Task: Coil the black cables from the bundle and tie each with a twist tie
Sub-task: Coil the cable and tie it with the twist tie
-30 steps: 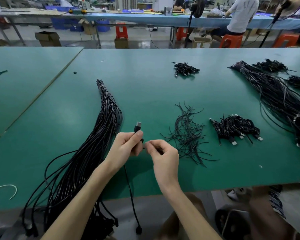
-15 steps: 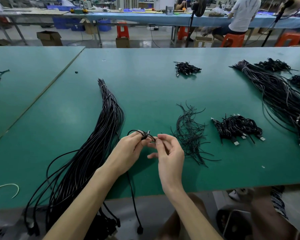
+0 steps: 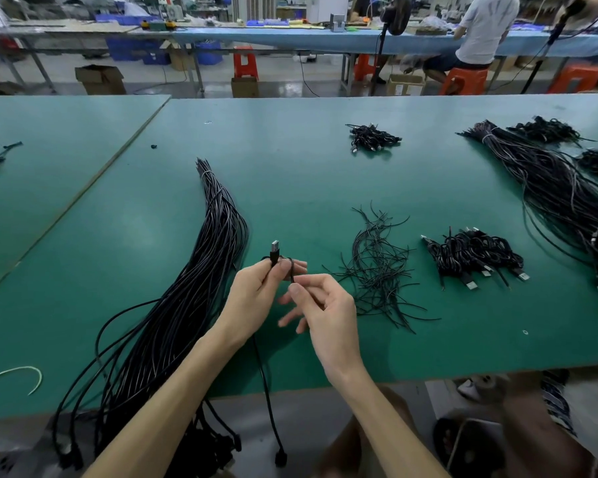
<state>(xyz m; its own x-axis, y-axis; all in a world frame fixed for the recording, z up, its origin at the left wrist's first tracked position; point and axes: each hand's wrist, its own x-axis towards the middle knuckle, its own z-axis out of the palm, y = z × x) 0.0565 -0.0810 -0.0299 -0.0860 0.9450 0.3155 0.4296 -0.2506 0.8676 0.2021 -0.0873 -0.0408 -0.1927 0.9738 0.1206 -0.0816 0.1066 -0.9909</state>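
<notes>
My left hand (image 3: 256,294) grips one black cable (image 3: 274,255) near its USB plug, which points up above my fingers. The cable loops over to my right hand (image 3: 320,307), which pinches it between thumb and forefinger; its tail hangs down past the table's front edge (image 3: 273,426). The long bundle of black cables (image 3: 187,305) lies left of my hands, tied near its far end. A loose pile of black twist ties (image 3: 377,270) lies just right of my hands. Several coiled, tied cables (image 3: 473,255) sit further right.
Another small heap of coiled cables (image 3: 373,138) lies at mid-table far side. A second long bundle (image 3: 549,188) runs along the right. A white tie (image 3: 14,377) lies near the front left. A person on an orange stool (image 3: 463,81) works at the far bench.
The plug, bent down between my hands half a second ago, now points up again. My right hand has slid slightly down and right along the cable, forming a small loop.
</notes>
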